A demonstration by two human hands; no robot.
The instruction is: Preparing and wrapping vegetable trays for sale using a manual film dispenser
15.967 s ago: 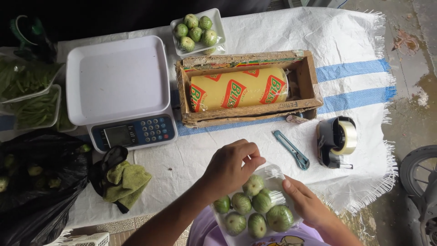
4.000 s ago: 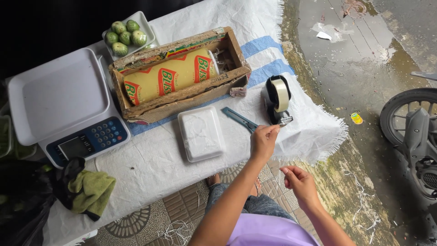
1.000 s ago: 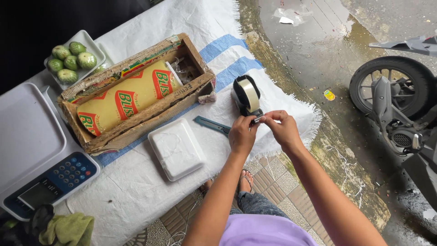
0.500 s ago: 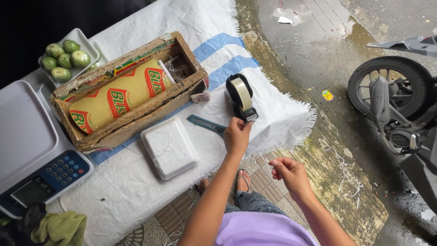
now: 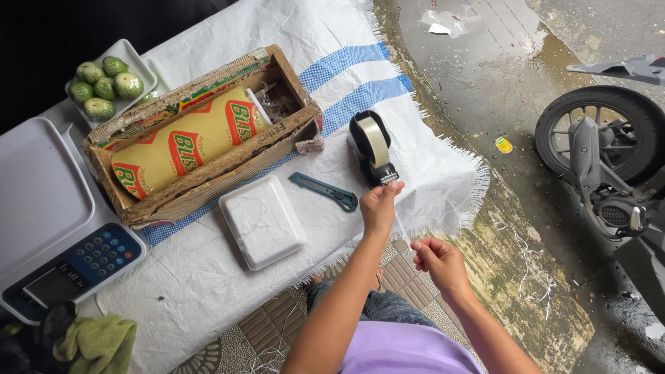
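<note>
- Head view, from the surface's left edge: a white weighing scale with a blue keypad sits there, with a green cloth at the near left corner.
- At the far left corner, a white tray of green round vegetables.
- Just right of the scale, a worn cardboard box lies aslant, holding a yellow roll of cling film.
- Near the front edge, mid-surface, a white foam tray lies upside down; just right of it is a teal box cutter.
- The black tape dispenser stands by the right edge, just beyond the hands.
- The left hand is pinched shut on the clear tape strip just below the dispenser's cutter.
- The right hand, off the surface's front right corner, is pinched on the strip's other end; the hands are near each other, not touching.
- On the wet ground far right, a motorbike wheel.
</note>
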